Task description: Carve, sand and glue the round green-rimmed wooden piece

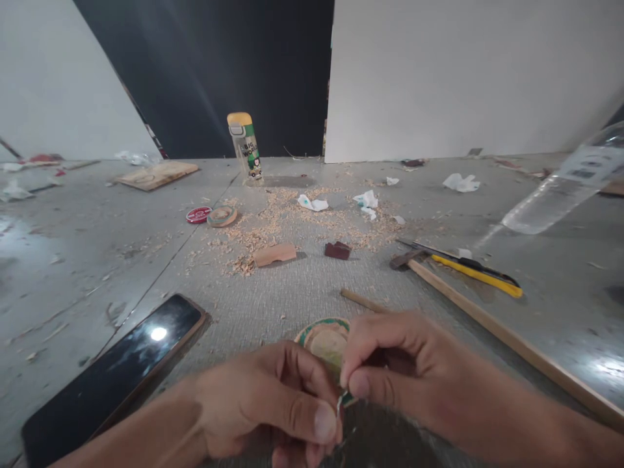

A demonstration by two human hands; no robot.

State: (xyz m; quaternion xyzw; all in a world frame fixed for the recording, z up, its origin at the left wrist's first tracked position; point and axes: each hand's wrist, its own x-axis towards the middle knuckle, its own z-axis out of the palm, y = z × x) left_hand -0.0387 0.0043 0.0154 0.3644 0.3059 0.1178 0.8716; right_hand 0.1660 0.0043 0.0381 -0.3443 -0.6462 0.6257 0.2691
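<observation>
My left hand and my right hand meet at the bottom middle of the view. Together they pinch a small round disc with a green rim and a tan face. A thin sliver of something pale shows between my left thumb and my right fingertips; what it is cannot be told. A thin wooden stick pokes out just beyond my right hand. Most of the disc is hidden behind my fingers.
A dark phone lies at the left. Wood shavings, a tan block, a dark red block, a hammer, a yellow utility knife, a drinking bottle, two round lids and a clear plastic bottle lie on the floor.
</observation>
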